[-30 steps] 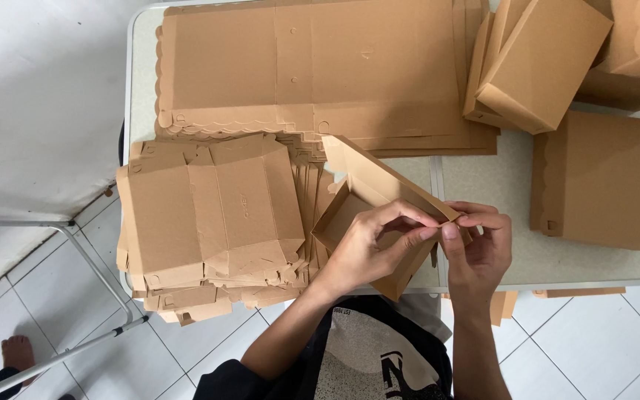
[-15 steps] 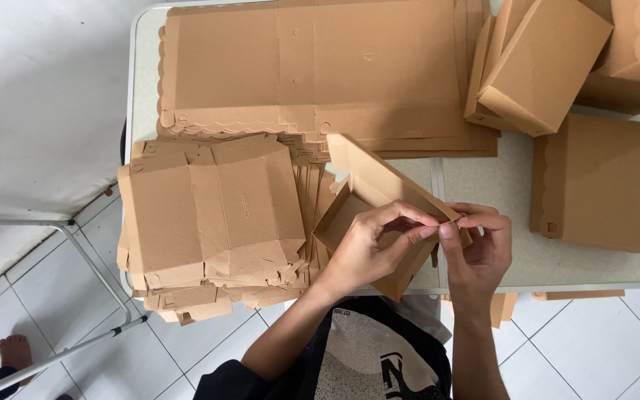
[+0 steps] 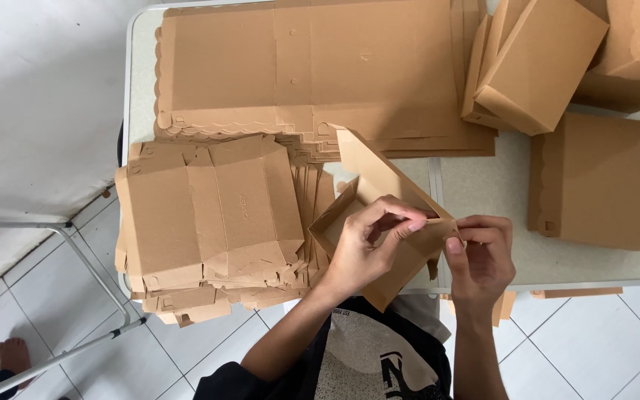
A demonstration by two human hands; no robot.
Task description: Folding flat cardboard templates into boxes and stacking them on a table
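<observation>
Half-folded box (image 3: 379, 222): a brown cardboard blank partly raised into a tray, at the near edge of the table (image 3: 483, 178), just right of the stack of flat blanks (image 3: 209, 222); one pointed flap stands up toward the far side.
Change since a second ago: very little; the raised flap leans slightly further left and shows more of its face, and the fingers of both hands have crept closer together at the box's right corner. The stack, the sheets and the finished boxes lie where they were.
Left hand (image 3: 368, 244): reaches in from below, palm over the box's open side, thumb and forefinger pinched on the thin cardboard edge at the right corner.
Right hand (image 3: 479, 255): comes up from the table's near edge, fingers curled, thumb and fingertips closed on the same corner from the right; the two hands all but touch.
Forearms: both bare, rising from a dark printed shirt at the bottom of the view.
Large flat sheets (image 3: 312, 74): spread over the far part of the table, scalloped along one edge.
Folded boxes (image 3: 542, 63): heaped at the far right; another flat brown piece (image 3: 605, 181) lies below them.
Floor: white tiles, with a metal frame (image 3: 61, 296) at the left.
</observation>
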